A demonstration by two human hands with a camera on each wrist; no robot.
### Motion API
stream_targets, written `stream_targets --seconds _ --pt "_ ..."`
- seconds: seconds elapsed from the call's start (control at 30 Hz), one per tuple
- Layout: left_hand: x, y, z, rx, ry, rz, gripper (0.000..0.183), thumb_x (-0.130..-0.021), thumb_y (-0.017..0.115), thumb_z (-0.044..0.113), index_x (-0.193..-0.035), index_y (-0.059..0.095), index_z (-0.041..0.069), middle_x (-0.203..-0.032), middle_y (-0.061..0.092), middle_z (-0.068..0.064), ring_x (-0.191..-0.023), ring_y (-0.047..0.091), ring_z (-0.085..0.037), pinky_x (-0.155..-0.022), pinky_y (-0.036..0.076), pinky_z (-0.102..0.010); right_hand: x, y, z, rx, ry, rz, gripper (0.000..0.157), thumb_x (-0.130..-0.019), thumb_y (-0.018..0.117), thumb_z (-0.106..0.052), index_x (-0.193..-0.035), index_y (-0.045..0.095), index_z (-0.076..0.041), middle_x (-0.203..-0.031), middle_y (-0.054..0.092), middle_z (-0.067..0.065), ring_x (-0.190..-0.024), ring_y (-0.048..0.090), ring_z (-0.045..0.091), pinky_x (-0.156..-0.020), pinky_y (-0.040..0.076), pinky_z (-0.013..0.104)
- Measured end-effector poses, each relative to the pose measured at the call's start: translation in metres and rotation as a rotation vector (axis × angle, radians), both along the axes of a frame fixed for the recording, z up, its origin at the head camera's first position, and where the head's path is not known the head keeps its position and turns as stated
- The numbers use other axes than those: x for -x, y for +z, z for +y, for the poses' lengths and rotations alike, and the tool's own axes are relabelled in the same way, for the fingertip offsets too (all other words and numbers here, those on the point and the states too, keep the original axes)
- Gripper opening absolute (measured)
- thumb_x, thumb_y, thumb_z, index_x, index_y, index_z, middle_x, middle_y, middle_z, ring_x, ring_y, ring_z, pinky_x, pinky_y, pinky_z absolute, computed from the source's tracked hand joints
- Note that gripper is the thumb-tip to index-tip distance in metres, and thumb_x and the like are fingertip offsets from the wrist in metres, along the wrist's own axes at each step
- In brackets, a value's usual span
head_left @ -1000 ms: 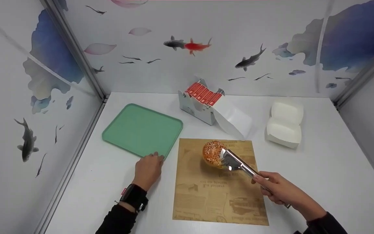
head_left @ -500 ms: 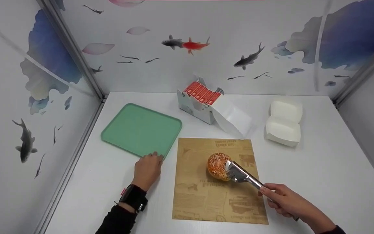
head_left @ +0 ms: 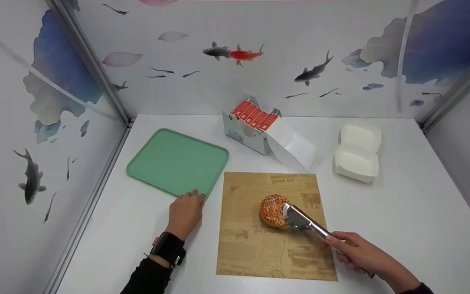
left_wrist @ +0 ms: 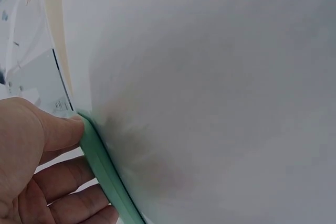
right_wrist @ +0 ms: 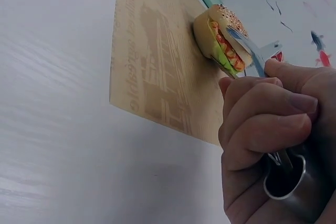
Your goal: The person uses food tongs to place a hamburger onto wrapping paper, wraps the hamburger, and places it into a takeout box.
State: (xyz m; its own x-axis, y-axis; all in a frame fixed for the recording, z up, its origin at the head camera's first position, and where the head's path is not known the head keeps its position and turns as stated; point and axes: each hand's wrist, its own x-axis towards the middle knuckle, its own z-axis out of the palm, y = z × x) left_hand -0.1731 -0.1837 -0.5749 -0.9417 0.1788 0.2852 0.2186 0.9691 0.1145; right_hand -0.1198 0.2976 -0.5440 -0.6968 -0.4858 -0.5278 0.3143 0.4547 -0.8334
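My right hand (head_left: 355, 251) grips metal food tongs (head_left: 308, 222), whose ends sit around the right side of a burger (head_left: 273, 210). The burger lies on brown printed wrapping paper (head_left: 239, 253). In the right wrist view the burger (right_wrist: 205, 32) has a sesame bun, green lettuce and a red-orange filling, with one tong end over the top bun and the other low at its side. My left hand (head_left: 186, 214) holds the near right corner of a green tray (head_left: 178, 163). The left wrist view has thumb and fingers (left_wrist: 60, 177) at the tray's rim (left_wrist: 107, 177).
Behind the paper stands an opened carton (head_left: 245, 136) of red-topped packets, its white flap (head_left: 294, 147) hanging toward the paper. An opened white clamshell box (head_left: 357, 153) sits at the back right. Printed wall panels (head_left: 169, 94) close off the white table's far side.
The right hand has brought the burger in the tongs down and toward me, from above the paper onto its middle. The left hand has stayed on the tray corner.
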Motion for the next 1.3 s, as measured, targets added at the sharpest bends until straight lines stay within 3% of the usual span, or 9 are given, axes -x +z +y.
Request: stream_targets --seconds 0.3,0.7,1.0,1.17,1.3 --pt "0.000 0.000 0.001 -0.009 -0.004 0.018 0.009 -0.095 0.079 0.008 -0.103 0.083 0.007 -0.086 0.073 -0.013 -0.070 0.072 -0.030 -0.055 0.059 -0.044 0.004 0.003 0.002 -0.005 -0.003 -0.044 0.053 -0.116 0.042 -0.046 -0.129 0.061 0.002 -0.073 0.050 -0.004 -0.052 0.039 0.006 -0.045 0.034 0.020" --pt "0.000 -0.001 0.000 0.003 -0.001 0.023 0.012 -0.096 0.078 0.009 -0.107 0.084 0.008 -0.093 0.077 -0.014 -0.074 0.075 -0.031 -0.057 0.061 -0.043 0.002 0.012 0.006 -0.014 -0.075 -0.075 0.058 -0.114 0.045 -0.050 -0.136 0.061 0.002 -0.073 0.048 -0.005 -0.053 0.039 0.005 -0.046 0.035 0.020" --pt "0.001 0.003 0.002 -0.053 0.009 -0.003 0.012 -0.098 0.076 0.008 -0.107 0.082 0.005 -0.092 0.076 -0.016 -0.075 0.075 -0.034 -0.060 0.062 -0.045 0.007 0.024 0.007 -0.020 -0.137 0.015 0.062 -0.115 0.045 -0.048 -0.144 0.054 0.006 -0.076 0.051 -0.003 -0.054 0.044 0.006 -0.047 0.040 0.020" --pt "0.000 0.010 0.002 -0.144 0.027 -0.099 0.012 -0.098 0.075 0.009 -0.105 0.081 0.002 -0.089 0.074 -0.014 -0.078 0.074 -0.032 -0.063 0.062 -0.045 0.007 0.025 -0.006 0.016 -0.175 0.065 0.061 -0.115 0.046 -0.046 -0.145 0.046 0.007 -0.076 0.053 -0.003 -0.054 0.046 0.007 -0.047 0.043 0.021" --pt "-0.001 0.017 0.006 -0.224 0.058 -0.149 0.015 -0.098 0.076 0.012 -0.105 0.079 0.000 -0.092 0.074 -0.013 -0.082 0.075 -0.029 -0.065 0.063 -0.044 0.007 0.026 -0.020 0.090 -0.212 0.133 0.047 -0.115 0.051 -0.039 -0.135 0.041 0.003 -0.074 0.053 -0.003 -0.051 0.047 0.007 -0.045 0.042 0.021"
